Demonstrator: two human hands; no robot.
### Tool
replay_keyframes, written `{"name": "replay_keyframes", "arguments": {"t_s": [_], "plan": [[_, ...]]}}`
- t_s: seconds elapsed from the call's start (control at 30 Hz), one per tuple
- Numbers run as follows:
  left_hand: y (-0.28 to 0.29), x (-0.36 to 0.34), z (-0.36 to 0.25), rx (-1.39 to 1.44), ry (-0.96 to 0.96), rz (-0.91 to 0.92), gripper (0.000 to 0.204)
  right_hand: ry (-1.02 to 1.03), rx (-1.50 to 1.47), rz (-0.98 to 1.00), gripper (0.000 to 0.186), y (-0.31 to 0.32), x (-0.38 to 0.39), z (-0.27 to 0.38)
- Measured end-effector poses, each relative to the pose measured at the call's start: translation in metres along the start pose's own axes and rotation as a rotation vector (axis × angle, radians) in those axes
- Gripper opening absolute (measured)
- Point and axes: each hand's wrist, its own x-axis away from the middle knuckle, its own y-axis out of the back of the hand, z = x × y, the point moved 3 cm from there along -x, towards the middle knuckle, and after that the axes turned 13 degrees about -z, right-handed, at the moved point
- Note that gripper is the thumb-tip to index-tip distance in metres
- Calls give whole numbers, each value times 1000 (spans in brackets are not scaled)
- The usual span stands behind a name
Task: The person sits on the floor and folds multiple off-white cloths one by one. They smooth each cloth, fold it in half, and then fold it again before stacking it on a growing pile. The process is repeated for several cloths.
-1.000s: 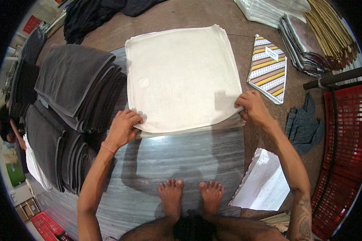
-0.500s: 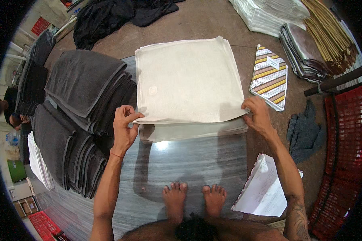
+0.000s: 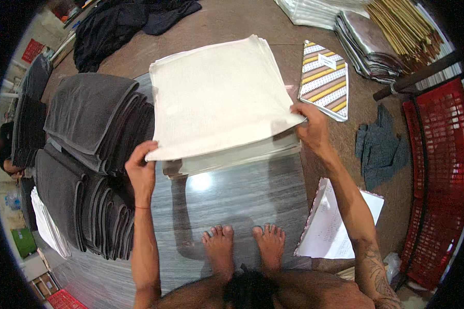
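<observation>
A cream cloth (image 3: 219,98) spreads over a pile of pale cloths (image 3: 237,159) in the middle of the view. My left hand (image 3: 141,167) is closed on its near left corner, thumb and fingers pinching the edge. At the near right corner, my right hand (image 3: 312,130) grips the same cloth. Between both hands the near edge is raised above the pile and sags slightly, and the layers beneath show under it. The cloth's far part lies over the stack.
Dark grey folded towels (image 3: 93,116) are heaped at left. On the right lie a striped triangular packet (image 3: 325,82), a dark cloth scrap (image 3: 379,147), a white sheet with markings (image 3: 327,226) and red crates (image 3: 435,180). Another person (image 3: 7,147) is at far left.
Both hands have lifted the cream cloth's near edge higher off the pile, the right side more. The whole view has also shifted, so most things appear farther left.
</observation>
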Motion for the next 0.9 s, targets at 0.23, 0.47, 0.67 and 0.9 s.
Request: {"name": "replay_keyframes", "arguments": {"t_s": [0.23, 0.47, 0.67, 0.9], "plan": [[-15, 47, 36, 507, 533, -36, 19, -68, 90, 21, 44, -2, 43, -2], [-22, 37, 70, 273, 740, -328, 28, -147, 28, -67, 45, -17, 40, 5], [-48, 9, 7, 326, 1073, 162, 35, -126, 116, -117, 43, -8, 38, 5], [-39, -1, 11, 571, 1116, -68, 34, -610, 48, -326, 27, -26, 121, 43]]}}
